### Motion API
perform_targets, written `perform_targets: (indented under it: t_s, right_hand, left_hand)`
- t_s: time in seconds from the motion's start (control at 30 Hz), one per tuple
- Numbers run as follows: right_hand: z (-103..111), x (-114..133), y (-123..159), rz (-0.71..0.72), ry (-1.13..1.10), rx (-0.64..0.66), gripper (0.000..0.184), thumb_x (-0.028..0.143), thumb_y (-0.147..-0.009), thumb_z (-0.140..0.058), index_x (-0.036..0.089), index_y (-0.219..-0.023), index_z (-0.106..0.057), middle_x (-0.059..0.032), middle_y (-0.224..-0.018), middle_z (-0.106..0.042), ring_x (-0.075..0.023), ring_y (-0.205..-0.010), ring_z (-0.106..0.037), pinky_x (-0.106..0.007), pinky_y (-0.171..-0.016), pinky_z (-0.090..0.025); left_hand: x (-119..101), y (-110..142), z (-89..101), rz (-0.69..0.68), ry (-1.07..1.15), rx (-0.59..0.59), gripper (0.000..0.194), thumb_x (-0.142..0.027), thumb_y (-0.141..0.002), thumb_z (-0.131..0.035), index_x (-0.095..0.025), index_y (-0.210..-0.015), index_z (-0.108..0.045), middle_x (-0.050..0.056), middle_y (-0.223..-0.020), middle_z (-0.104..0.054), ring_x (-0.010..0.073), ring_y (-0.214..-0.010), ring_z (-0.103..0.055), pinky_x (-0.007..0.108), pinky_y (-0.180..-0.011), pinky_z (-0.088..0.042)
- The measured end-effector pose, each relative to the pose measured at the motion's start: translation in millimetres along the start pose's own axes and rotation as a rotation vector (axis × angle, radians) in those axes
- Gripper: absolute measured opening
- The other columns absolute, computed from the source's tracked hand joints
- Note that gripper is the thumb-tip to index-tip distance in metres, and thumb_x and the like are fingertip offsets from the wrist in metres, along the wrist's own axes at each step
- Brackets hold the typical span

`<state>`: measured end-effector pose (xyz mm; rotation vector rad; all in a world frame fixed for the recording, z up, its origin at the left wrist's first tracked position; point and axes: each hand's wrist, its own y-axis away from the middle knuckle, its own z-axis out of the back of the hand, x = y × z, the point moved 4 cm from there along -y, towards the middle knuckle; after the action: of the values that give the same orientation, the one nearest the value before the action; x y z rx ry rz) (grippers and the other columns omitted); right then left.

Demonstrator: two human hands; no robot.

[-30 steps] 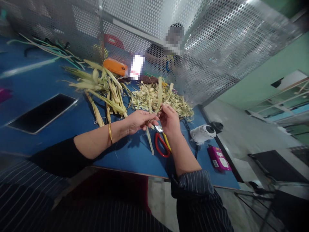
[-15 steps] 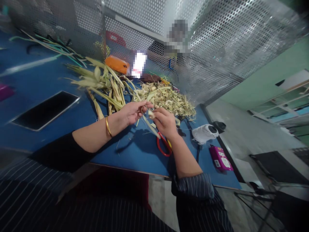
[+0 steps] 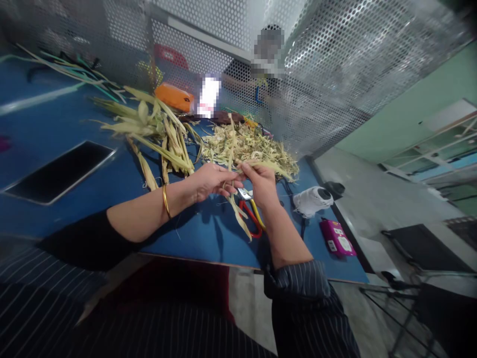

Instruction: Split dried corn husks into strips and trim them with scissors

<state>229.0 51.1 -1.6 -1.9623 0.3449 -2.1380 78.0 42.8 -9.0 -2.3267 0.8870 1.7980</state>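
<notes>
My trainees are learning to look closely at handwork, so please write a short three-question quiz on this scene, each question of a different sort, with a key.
1. Multiple choice: Where is the gold bangle worn?
A) On the right wrist
B) On the left wrist
C) On both wrists

2. True or false: The right hand is gripping the white spool.

3. Fill in the blanks: The scissors have one ____ handle and one ____ handle.

Key:
1. B.
2. False: the right hand and the left hand are both holding pale plant strips.
3. Red; yellow.
</notes>
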Motion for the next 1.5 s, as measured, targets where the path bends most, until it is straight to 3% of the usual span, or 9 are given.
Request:
perform_targets:
  t_s: [0.2, 0.37, 0.5, 0.6, 0.8, 0.93, 1.1, 1.3, 1.5]
  right_hand:
    - [-4, -20, 2, -0.237, 0.004, 0.037, 0.03, 0.044, -0.074, -0.073, 0.017, -0.063, -0.065, 0.0047, -0.047, -0.051, -0.007, -0.044, -0.043, -0.021, -0.044, -0.033]
    - [-1, -13, 3, -0.345, 0.034, 0.026, 0.05, 0.066, -0.072, -0.067, 0.017, -0.069, -0.061, 0.0023, -0.053, -0.057, -0.0079, -0.043, -0.051, -0.021, -0.044, -0.04]
    - [-11, -2, 15, -0.445, 0.111, 0.353, 0.048, 0.065, -0.074, -0.065, 0.017, -0.074, -0.062, -0.0019, -0.064, -0.065, -0.0124, -0.049, -0.062, -0.024, -0.049, -0.047]
    - [-13, 1, 17, -0.323, 0.317, 0.45, 0.034, 0.05, -0.081, -0.063, 0.019, -0.067, -0.057, -0.0007, -0.062, -0.064, -0.012, -0.049, -0.059, -0.024, -0.051, -0.045]
    - [-6, 8, 7, 0.114, 0.994, 0.28, 0.026, 0.03, -0.091, -0.048, 0.022, -0.068, -0.056, -0.0004, -0.065, -0.065, -0.0137, -0.061, -0.057, -0.023, -0.06, -0.035]
    - [-7, 9, 7, 0.13, 1.023, 0.305, 0.026, 0.032, -0.093, -0.046, 0.022, -0.073, -0.059, -0.0011, -0.071, -0.068, -0.0146, -0.065, -0.059, -0.023, -0.062, -0.035]
    - [-7, 7, 9, 0.161, 1.023, 0.323, 0.026, 0.03, -0.094, -0.046, 0.022, -0.073, -0.06, -0.0006, -0.074, -0.07, -0.0142, -0.067, -0.061, -0.023, -0.063, -0.035]
    - [-8, 10, 9, 0.263, 1.146, 0.256, 0.028, 0.033, -0.096, -0.044, 0.022, -0.077, -0.061, -0.0023, -0.078, -0.07, -0.0157, -0.071, -0.061, -0.024, -0.063, -0.033]
    - [-15, 8, 12, 0.221, 1.017, 0.312, 0.031, 0.033, -0.097, -0.043, 0.021, -0.074, -0.061, -0.0015, -0.076, -0.071, -0.014, -0.068, -0.061, -0.023, -0.064, -0.035]
  left_hand:
    - [5, 0, -5.7, 0.065, -0.053, 0.198, 0.018, -0.025, -0.079, -0.073, -0.007, -0.082, -0.076, 0.015, -0.093, -0.075, 0.0069, -0.056, -0.06, 0.017, -0.051, -0.048]
    - [-1, 0, 1.3, -0.017, 0.039, -0.028, 0.015, -0.02, -0.084, -0.067, -0.008, -0.078, -0.075, 0.013, -0.088, -0.075, 0.0072, -0.057, -0.061, 0.016, -0.053, -0.05]
    - [-6, -5, 13.5, -0.104, 0.103, -0.181, 0.013, -0.017, -0.084, -0.067, -0.009, -0.076, -0.074, 0.011, -0.087, -0.074, 0.0066, -0.057, -0.061, 0.015, -0.05, -0.048]
    - [-8, -10, 20.6, -0.111, 0.125, -0.19, 0.012, -0.017, -0.084, -0.067, -0.008, -0.079, -0.073, 0.012, -0.092, -0.073, 0.006, -0.057, -0.061, 0.013, -0.047, -0.046]
    - [-14, -10, 24.6, 0.009, 0.29, -0.137, 0.019, -0.019, -0.092, -0.058, -0.009, -0.081, -0.07, 0.006, -0.08, -0.07, 0.0019, -0.052, -0.058, 0.008, -0.033, -0.029]
    - [-15, -9, 24.4, 0.067, 0.323, -0.095, 0.021, -0.018, -0.094, -0.056, -0.01, -0.082, -0.07, 0.005, -0.071, -0.067, 0.001, -0.044, -0.052, 0.008, -0.028, -0.022]
    - [-21, -9, 30.7, -0.086, 0.107, -0.181, 0.01, -0.017, -0.085, -0.065, -0.011, -0.081, -0.072, 0.012, -0.101, -0.073, 0.0067, -0.057, -0.065, 0.012, -0.027, -0.02]
    - [-32, -4, 34.0, -0.183, -0.133, -0.24, 0.016, -0.024, -0.082, -0.07, -0.009, -0.083, -0.074, 0.017, -0.106, -0.073, 0.0093, -0.051, -0.064, 0.017, -0.03, -0.02]
    - [-25, -9, 35.0, -0.088, 0.228, -0.147, 0.01, -0.015, -0.085, -0.064, -0.011, -0.082, -0.072, 0.011, -0.101, -0.074, 0.006, -0.059, -0.065, 0.012, -0.032, -0.03]
